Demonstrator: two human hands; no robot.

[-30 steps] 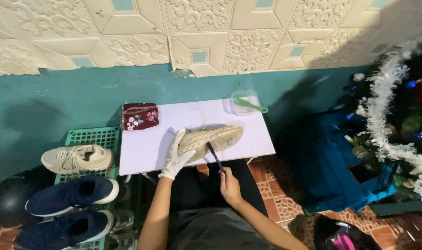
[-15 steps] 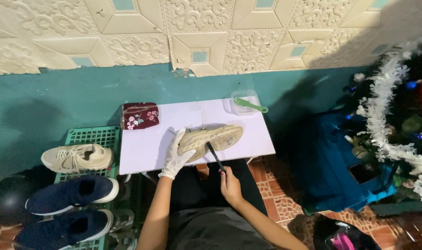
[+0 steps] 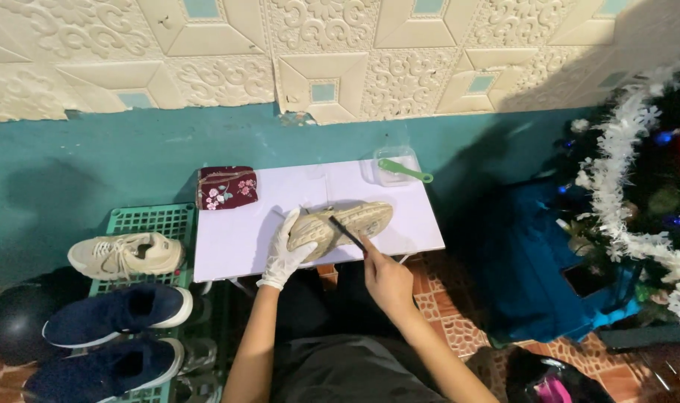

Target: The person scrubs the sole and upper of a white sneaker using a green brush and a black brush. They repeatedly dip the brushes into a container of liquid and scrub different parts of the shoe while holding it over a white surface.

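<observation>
The person is sitting at a small white table (image 3: 235, 239) pushed against a teal wall, and a beige sneaker (image 3: 347, 222) is lying on its side near the table's front edge, toward the right half, with its sole turned to the person. The left hand (image 3: 286, 252), wearing a white glove, is wrapping its fingers around the heel end of the sneaker and steadying it there. The bare right hand (image 3: 384, 277) is hanging just off the front edge, fingers closing around the handle of a thin dark brush (image 3: 346, 233), whose tip is resting against the sneaker's side. At the back left corner of the table a maroon floral pouch (image 3: 227, 186) is lying flat, and at the back right corner a clear plastic container (image 3: 393, 166) is sitting with a green tool (image 3: 405, 171) across it. Left of the table, a green plastic crate (image 3: 153, 222) is carrying 1 more beige sneaker (image 3: 126, 255), with 2 navy sneakers (image 3: 116, 319) in front of it. A tinsel-draped tree (image 3: 646, 172) is standing well apart on the right.
</observation>
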